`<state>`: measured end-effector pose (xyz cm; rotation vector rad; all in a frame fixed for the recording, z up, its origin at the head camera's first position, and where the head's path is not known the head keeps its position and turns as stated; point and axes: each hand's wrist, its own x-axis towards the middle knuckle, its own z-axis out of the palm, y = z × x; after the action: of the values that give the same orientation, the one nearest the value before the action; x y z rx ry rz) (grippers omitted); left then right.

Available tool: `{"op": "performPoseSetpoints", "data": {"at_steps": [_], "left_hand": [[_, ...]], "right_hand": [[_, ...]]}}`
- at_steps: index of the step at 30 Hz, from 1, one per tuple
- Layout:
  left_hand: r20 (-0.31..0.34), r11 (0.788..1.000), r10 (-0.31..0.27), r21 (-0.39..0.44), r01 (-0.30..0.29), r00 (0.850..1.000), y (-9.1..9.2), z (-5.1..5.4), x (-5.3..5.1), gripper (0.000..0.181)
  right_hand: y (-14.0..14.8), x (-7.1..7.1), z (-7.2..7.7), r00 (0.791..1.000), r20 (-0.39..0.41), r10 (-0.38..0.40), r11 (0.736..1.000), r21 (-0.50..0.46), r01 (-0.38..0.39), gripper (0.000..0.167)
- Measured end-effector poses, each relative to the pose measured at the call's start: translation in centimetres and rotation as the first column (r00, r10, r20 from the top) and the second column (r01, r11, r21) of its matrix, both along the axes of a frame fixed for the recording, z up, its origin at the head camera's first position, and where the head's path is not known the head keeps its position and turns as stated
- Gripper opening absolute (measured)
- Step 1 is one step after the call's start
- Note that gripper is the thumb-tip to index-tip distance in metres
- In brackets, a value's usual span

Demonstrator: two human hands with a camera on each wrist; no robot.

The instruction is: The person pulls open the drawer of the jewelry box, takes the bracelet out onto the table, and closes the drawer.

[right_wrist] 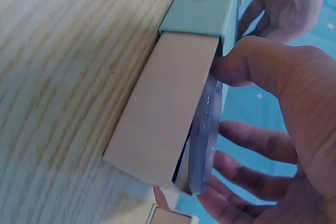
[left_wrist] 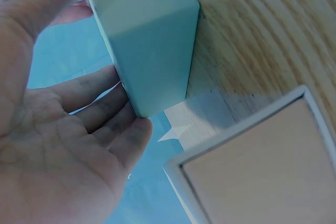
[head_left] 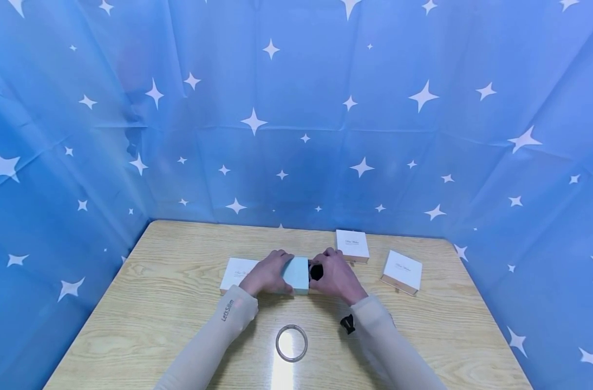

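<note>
My left hand (head_left: 272, 273) (left_wrist: 63, 135) holds a teal box sleeve (head_left: 296, 275) (left_wrist: 152, 51) between thumb and fingers. Out of the sleeve's right end sticks a pale pink drawer (right_wrist: 157, 103), lying on the table. A translucent, rounded ring-like piece (right_wrist: 203, 135) stands tilted at the drawer's open side, partly out of it. My right hand (head_left: 337, 276) (right_wrist: 294, 114) grips this piece, thumb at the end near the sleeve and fingers along its outer side. In the head view a dark round area (head_left: 316, 272) shows beside the right fingers; what it is cannot be told.
A white box (head_left: 236, 273) (left_wrist: 257, 166) lies left of the sleeve, partly behind the left hand. Two more white boxes (head_left: 352, 245) (head_left: 403, 270) lie at the right. A ring (head_left: 278, 343) lies near the front, and a small black object (head_left: 347, 324) is by the right sleeve cuff.
</note>
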<state>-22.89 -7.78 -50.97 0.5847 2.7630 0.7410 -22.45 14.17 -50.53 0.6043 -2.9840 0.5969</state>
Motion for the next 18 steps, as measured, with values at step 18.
{"op": "performPoseSetpoints", "data": {"at_steps": [18], "left_hand": [[0.011, 1.000, 0.007, -0.014, -0.006, 1.000, 0.0, -0.1, -0.1, 0.100]], "right_hand": [[2.1, 0.5, 0.9, 0.998, -0.034, -0.052, 0.997, -0.053, 0.050, 0.045]]}}
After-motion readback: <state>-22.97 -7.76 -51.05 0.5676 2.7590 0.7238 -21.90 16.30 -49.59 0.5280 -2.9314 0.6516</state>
